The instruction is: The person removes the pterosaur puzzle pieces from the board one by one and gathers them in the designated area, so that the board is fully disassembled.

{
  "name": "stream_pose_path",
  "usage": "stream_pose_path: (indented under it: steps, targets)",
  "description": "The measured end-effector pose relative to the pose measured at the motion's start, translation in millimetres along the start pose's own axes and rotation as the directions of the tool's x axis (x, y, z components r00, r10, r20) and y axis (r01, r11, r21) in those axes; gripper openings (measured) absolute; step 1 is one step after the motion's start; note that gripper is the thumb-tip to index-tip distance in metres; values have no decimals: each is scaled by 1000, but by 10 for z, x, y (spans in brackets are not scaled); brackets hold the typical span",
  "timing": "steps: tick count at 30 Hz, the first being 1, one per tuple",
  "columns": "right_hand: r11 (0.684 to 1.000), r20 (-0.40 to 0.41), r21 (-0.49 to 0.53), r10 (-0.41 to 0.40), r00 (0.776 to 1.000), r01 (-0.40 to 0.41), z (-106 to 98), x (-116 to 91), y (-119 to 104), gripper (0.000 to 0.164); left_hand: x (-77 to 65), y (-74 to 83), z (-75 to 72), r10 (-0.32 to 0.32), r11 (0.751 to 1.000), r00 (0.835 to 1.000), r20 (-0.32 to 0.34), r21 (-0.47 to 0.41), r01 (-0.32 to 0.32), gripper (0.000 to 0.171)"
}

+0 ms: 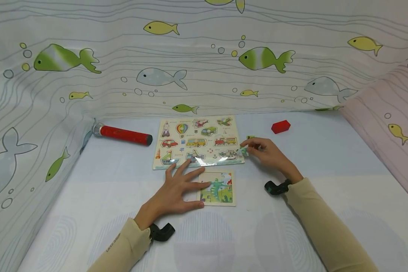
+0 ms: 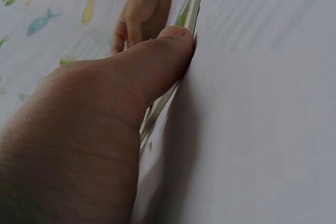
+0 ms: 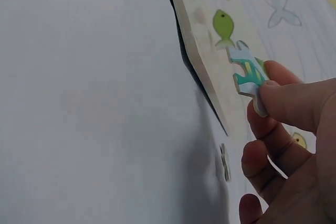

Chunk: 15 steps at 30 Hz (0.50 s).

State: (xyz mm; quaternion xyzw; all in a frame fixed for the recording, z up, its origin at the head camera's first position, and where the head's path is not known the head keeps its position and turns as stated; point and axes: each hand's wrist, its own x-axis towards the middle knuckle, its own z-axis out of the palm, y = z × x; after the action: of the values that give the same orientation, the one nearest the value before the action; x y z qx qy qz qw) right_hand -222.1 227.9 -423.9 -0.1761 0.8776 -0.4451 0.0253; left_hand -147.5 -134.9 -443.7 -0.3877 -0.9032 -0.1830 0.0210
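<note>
My right hand pinches a jigsaw piece between thumb and fingertips, by the right edge of a large picture board. The piece is pale blue with green and yellow markings. Fingers spread, my left hand lies over the left side of a small framed jigsaw puzzle with a green dinosaur picture. Its upper fingertips reach the lower edge of the large board, and its thumb is at the puzzle's lower edge. The hand hides the puzzle's left part.
Another loose jigsaw piece lies just beyond my right hand, close to the board. A red flashlight lies at the back left, and a red block at the back right. Behind them rises a fish-patterned cloth.
</note>
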Motion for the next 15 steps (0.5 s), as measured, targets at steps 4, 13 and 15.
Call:
stream_pose_path:
  steps: [4, 13, 15]
  targets:
    - [1000, -39, -20, 17, 999, -18, -98, -11, 98, 25, -7, -1, 2, 0, 1000, 1000, -3, 0, 0, 58]
    - [991, -154, -91, 79, 985, -93, -288, -72, 307, 25, -6, 3, -5, -1, 1000, 1000, -3, -6, 1, 58]
    - [991, -176, -95, 75, 981, -93, -319, -81, 346, 25, -8, 4, -6, 0, 1000, 1000, -4, -8, 0, 57]
